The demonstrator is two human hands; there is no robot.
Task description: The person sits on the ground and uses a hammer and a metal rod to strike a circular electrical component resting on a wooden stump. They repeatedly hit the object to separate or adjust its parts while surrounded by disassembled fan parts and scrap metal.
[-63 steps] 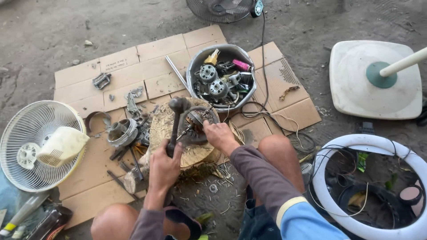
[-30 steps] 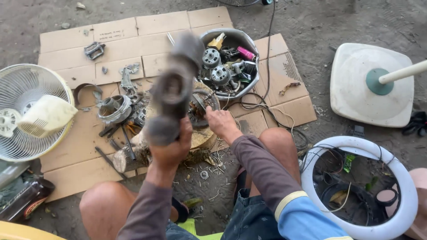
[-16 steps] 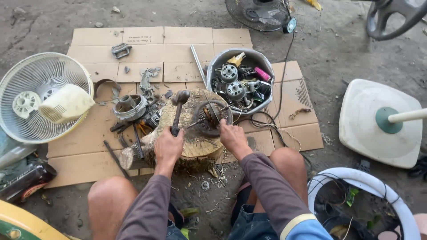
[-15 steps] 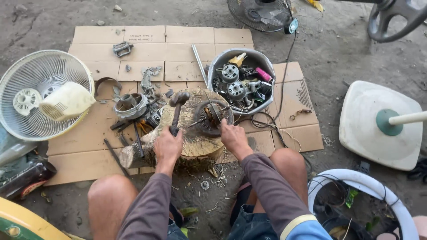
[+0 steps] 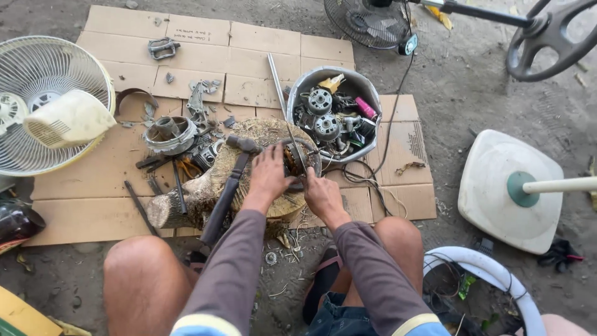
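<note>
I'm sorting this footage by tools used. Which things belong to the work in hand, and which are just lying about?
In hand:
left hand and right hand on the motor stator
wooden stump under it
hammer resting on the stump

Lying about:
bowl of motor parts
fan guard
white fan base
cardboard
</note>
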